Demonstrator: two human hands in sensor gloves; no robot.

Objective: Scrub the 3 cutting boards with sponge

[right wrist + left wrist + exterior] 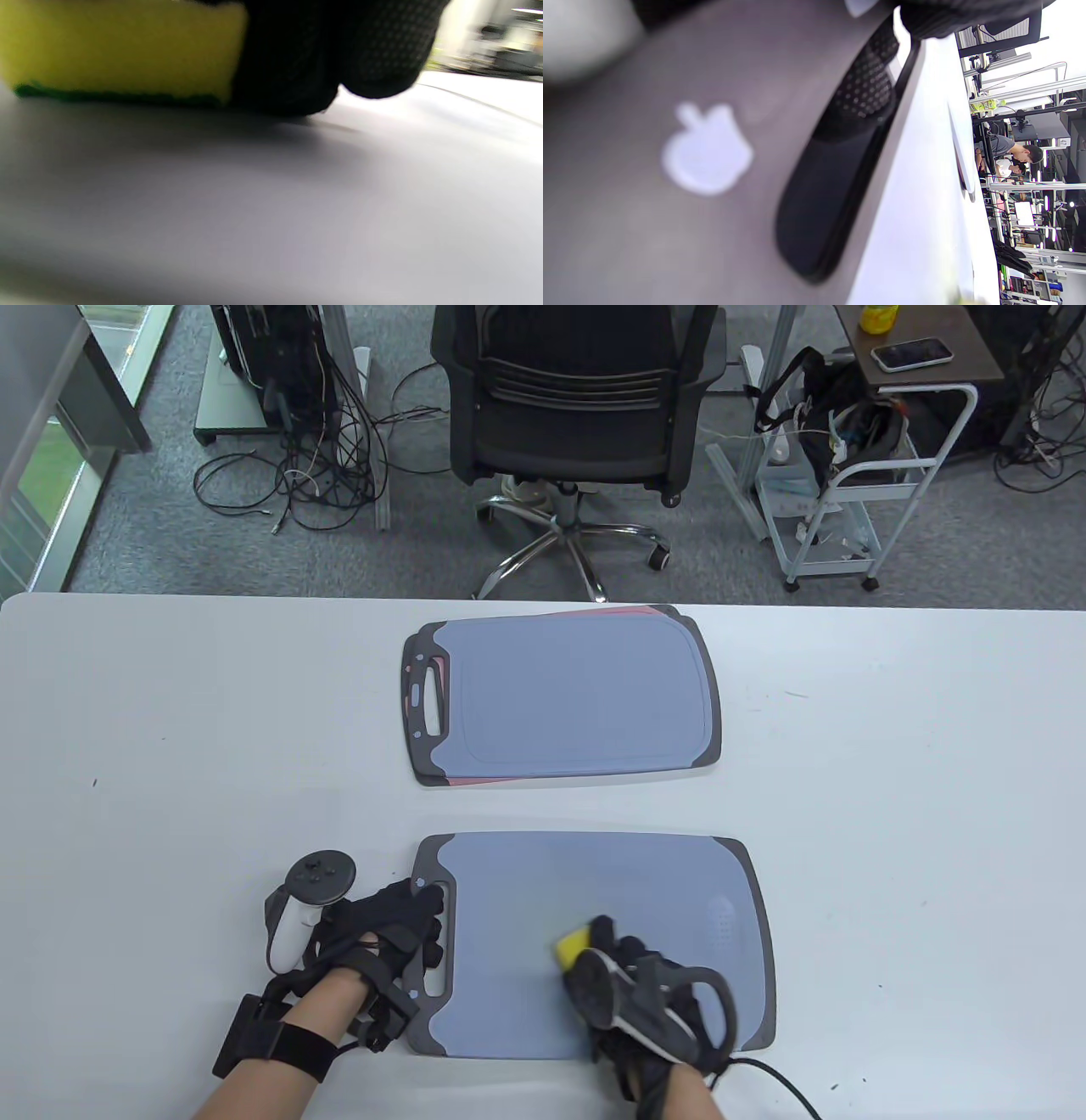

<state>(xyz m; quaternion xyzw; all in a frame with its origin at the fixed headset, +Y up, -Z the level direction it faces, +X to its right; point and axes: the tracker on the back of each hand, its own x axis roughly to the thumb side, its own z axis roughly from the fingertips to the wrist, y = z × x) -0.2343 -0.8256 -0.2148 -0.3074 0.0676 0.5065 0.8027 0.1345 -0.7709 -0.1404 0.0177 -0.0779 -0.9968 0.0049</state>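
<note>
Gripping a yellow sponge [573,943], the right hand [645,993] is pressing it onto the near cutting board [594,899], fingers curled over its top, a little left of that board's middle. Left hand [382,937] is resting on the handle slot [434,937] at that board's left end, fingers hooked at the slot and seemingly pinning the board to the white table [127,729]. Beyond the near board, two more boards are lying stacked, a grey one [568,700] over a pink one [475,782] whose edge is just peeking out. To scrub well, the sponge should probably be travelling in overlapping strokes out to the dark rims, with the left hand bearing down so the board is not sliding. Only the right wrist view is showing the sponge's green scouring layer [114,96] lying flat against the board, which the table view is hiding under the glove. Only the left wrist view is revealing a pale apple-shaped mark [706,150] on the grey surface beside the slot.
</note>
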